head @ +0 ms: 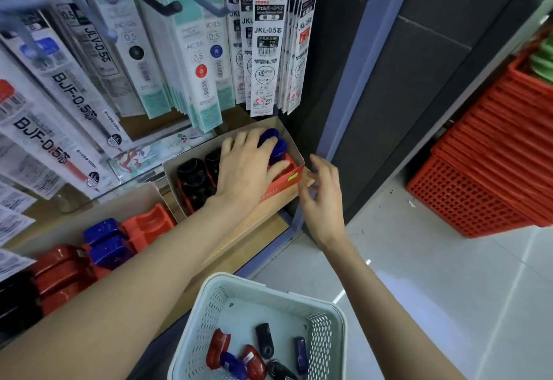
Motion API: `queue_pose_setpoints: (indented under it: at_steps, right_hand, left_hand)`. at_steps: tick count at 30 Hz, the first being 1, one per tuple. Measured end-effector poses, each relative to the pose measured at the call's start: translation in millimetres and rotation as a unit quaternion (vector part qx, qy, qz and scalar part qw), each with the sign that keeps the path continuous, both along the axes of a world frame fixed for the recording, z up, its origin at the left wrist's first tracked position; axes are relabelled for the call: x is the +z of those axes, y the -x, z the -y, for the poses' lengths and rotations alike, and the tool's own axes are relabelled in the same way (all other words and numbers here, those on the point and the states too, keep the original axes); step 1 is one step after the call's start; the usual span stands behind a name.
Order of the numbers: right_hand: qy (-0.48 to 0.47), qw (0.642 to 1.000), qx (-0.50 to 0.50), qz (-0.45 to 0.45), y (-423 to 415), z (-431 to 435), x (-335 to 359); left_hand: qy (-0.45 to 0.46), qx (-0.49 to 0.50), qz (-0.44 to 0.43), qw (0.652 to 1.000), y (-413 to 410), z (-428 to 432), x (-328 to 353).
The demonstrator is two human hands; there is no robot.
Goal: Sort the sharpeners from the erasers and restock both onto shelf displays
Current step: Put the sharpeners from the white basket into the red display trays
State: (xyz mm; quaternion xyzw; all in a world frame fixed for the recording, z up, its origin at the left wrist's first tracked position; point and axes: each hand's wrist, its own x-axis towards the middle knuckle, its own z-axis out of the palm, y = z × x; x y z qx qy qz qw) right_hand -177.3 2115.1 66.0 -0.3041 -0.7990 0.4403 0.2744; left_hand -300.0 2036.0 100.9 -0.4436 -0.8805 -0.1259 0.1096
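A cardboard display box (287,183) on the shelf holds black sharpeners (193,177) and blue sharpeners (273,144). My left hand (247,170) lies inside this box, palm down, with its fingers pressed on the blue sharpeners at the right end. My right hand (324,197) hovers open just beyond the box's right corner and holds nothing. A white perforated basket (338,328) below contains several loose red, blue and black sharpeners (250,352). A second box (136,200) to the left holds red, blue and black sharpeners (104,245).
Pen refill packs (266,47) hang on hooks above the boxes. A blue-grey shelf post (350,92) stands right of the display box. Stacked red shopping baskets (490,176) sit on the tiled floor (434,290) at the right.
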Motion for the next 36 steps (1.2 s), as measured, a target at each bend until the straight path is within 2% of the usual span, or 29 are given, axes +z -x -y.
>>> queue_pose_setpoints:
  at_steps: [5, 11, 16, 18, 20, 22, 23, 25, 29, 33, 36]
  right_hand:
    - [0.045, 0.999, 0.027, 0.004, 3.5, 3.5, 2.7]
    - [0.064, 0.998, 0.021, -0.013, -2.9, 18.9, 3.1]
    - [0.004, 1.0, 0.024, -0.006, -26.7, 19.3, -5.0]
    - [0.016, 1.0, -0.007, 0.005, -52.1, 28.9, -23.4]
    - [0.056, 0.997, -0.017, 0.056, -85.9, 47.9, -49.3]
    - [0.112, 0.983, 0.007, 0.147, -120.0, 70.5, -84.4]
    - [0.13, 0.972, 0.019, 0.194, -134.4, 80.8, -102.4]
    - [0.17, 0.948, 0.018, 0.267, -152.5, 96.4, -139.3]
    - [0.277, 0.9, -0.019, 0.337, -157.5, 120.1, -193.4]
    - [0.293, 0.864, -0.005, 0.409, -146.4, 139.3, -240.9]
    - [0.296, 0.866, -0.005, 0.404, -132.9, 147.4, -267.3]
  left_hand:
    - [-0.007, -0.048, -0.051, 0.998, -33.2, 53.5, -16.4]
    - [-0.034, -0.058, -0.032, 0.997, -40.3, 64.6, -25.5]
    - [-0.1, -0.08, -0.008, 0.992, -62.2, 81.0, -29.6]
    - [-0.112, -0.144, 0.048, 0.982, -83.9, 97.0, -44.3]
    - [-0.03, -0.167, 0.171, 0.971, -108.1, 117.7, -71.7]
    - [0.075, -0.102, 0.338, 0.933, -122.3, 140.7, -114.3]
    - [0.102, -0.051, 0.412, 0.904, -125.7, 152.2, -135.9]
    - [0.109, 0.032, 0.493, 0.863, -126.8, 169.2, -173.7]
    - [0.099, 0.116, 0.56, 0.814, -126.8, 182.8, -219.7]
    - [0.159, 0.125, 0.524, 0.828, -119.9, 179.8, -252.8]
    - [0.191, 0.126, 0.499, 0.836, -114.2, 175.6, -270.9]
